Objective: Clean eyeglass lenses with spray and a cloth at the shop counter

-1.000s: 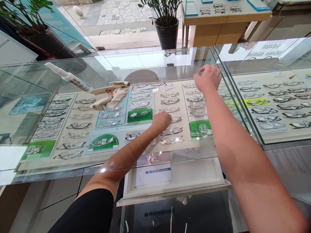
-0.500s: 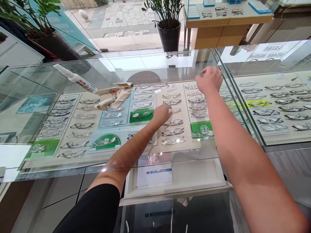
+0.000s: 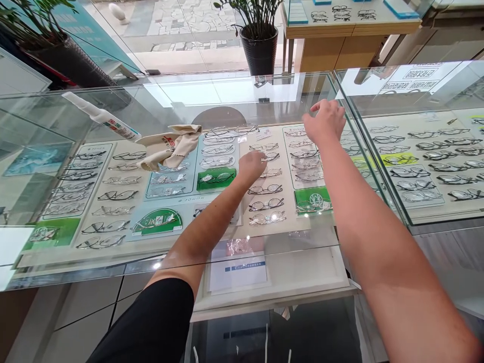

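Observation:
My left hand point(image 3: 252, 165) reaches in beneath the glass top, over a column of eyeglasses on the cream display board. Its fingers are closed on one end of a pair of eyeglasses point(image 3: 272, 157) in that column; the fingertips are partly hidden. Farther right, my right hand point(image 3: 325, 120) is near the back of the case by the seam between two glass tops. It holds nothing, with thumb and fingers apart and slightly bent. Below that hand, more eyeglasses point(image 3: 305, 154) lie in a column under the glass.
A white spray bottle point(image 3: 102, 117) and a crumpled beige cloth point(image 3: 172, 146) rest on the glass top point(image 3: 166, 108) at left. An open drawer point(image 3: 302, 272) juts out in front. Another glass case point(image 3: 416, 212) adjoins on the right. Potted plants point(image 3: 259, 48) stand behind.
My left hand has moved a little away from me, from one pair of eyeglasses to the pair behind it. My right hand has barely moved. The view has shifted slightly.

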Motion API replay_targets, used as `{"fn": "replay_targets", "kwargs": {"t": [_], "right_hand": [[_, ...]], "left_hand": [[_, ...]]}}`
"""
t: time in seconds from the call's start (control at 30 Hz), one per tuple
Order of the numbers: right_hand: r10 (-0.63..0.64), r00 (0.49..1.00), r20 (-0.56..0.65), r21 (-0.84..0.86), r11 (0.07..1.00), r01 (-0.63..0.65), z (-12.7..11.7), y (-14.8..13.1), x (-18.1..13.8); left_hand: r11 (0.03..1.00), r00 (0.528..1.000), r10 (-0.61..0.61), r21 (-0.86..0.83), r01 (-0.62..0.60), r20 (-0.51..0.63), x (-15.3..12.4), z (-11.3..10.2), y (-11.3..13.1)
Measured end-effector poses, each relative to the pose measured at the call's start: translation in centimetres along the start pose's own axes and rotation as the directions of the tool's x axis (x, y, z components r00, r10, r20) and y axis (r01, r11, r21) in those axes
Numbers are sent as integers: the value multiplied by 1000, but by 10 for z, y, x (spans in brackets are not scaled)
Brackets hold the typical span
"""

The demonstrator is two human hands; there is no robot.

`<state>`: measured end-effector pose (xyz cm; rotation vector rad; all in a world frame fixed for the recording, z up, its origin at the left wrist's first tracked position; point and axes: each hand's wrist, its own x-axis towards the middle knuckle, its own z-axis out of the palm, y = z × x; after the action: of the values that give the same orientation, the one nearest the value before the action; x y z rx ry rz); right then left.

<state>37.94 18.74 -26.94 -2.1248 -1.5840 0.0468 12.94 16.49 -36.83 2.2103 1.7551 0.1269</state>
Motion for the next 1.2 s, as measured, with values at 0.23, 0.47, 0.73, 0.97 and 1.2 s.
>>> {"fn": "replay_targets", "kwargs": {"t": [0.23, 0.47, 0.73, 0.97, 1.2], "right_hand": [[14, 1000, -11, -9, 1000, -14, 1, 1, 0], [15, 1000, -21, -11, 1000, -15, -2, 0, -2], [35, 999, -5, 18, 999, -35, -2, 2, 0], [72, 996, 48, 17, 997, -73, -10, -3, -3], [119, 990, 70, -6, 993, -119, -24, -10, -11]], "left_hand": [[996, 997, -71, -50, 71, 9, 29, 6, 0], [998, 998, -51, -43, 52, 28, 19, 3, 2], [978, 981, 189, -84, -192, -43, -73, -22, 21], [941, 947, 309, -169, -292, 89, -207, -42, -36], [974, 845, 81, -223, 46, 529, -341, -130, -98]]}}
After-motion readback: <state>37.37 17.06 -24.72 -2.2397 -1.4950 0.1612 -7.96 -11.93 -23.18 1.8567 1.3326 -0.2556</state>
